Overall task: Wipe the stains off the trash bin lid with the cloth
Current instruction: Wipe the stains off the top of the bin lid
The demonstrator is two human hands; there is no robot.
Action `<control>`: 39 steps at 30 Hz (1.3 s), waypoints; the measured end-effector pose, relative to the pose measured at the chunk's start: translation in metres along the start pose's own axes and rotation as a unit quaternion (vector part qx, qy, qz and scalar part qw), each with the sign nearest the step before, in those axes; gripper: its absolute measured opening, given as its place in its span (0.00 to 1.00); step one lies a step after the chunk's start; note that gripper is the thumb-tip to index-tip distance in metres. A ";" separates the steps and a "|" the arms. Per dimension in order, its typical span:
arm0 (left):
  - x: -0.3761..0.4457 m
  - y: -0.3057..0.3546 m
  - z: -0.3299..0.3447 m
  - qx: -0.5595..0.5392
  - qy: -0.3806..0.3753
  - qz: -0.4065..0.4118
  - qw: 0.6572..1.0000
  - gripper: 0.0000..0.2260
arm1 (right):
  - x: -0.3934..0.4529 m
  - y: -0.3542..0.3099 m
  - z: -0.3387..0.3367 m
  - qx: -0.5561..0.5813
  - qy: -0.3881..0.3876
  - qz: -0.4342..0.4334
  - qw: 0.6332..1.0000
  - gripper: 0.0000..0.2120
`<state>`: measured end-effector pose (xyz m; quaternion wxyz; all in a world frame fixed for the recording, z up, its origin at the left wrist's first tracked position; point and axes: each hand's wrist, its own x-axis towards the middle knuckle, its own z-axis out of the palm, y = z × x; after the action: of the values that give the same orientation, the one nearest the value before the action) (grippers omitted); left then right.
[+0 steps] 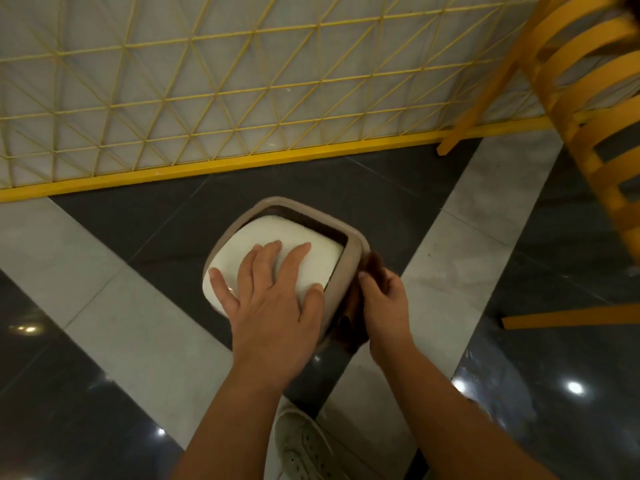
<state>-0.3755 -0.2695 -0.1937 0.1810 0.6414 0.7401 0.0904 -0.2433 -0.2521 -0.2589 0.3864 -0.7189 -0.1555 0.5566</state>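
Lid point(311, 258): white flap on bin, on the floor point(104, 271).
Left hand point(270, 299): flat, released, pressing flap.
Right hand point(384, 306): clenched round brown cloth point(372, 268) at beige rim point(346, 271).
Progress: likely mid-wipe; no stains discernible.

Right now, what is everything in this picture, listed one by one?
trash bin: one, beige rim, on the floor at centre
lid: one, white, tilted into the bin's top
cloth: one, dark brown, against the bin's right rim
fence panel: one, yellow lattice, behind the bin
chair: one, yellow-orange, upper right
floor: dark tiles with pale stripes
shoe: one, white, bottom centre
hands: left hand lies flat on the lid; right hand grips the cloth
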 end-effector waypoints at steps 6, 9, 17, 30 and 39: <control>-0.009 0.003 0.000 0.028 0.022 -0.111 0.993 0.33 | -0.052 0.051 -0.002 0.051 0.063 0.008 0.997 0.06; -0.014 0.007 0.002 -0.002 0.011 -0.166 0.986 0.31 | -0.071 0.059 0.000 0.036 0.069 -0.005 0.997 0.05; -0.011 0.010 0.017 -0.020 0.033 -0.140 0.989 0.35 | -0.046 0.055 -0.020 -0.099 0.103 -0.176 0.974 0.09; 0.000 -0.006 0.014 -0.025 0.026 -0.083 0.996 0.36 | 0.027 -0.020 -0.005 -0.215 -0.010 -0.163 0.963 0.09; 0.002 -0.008 0.011 -0.038 0.014 -0.045 0.998 0.36 | -0.008 0.012 -0.025 -0.156 0.033 -0.161 0.974 0.06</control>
<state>-0.3788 -0.2697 -0.2071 0.1982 0.5985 0.7670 0.1190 -0.2256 -0.2748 -0.2600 0.3587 -0.7539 -0.3412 0.4320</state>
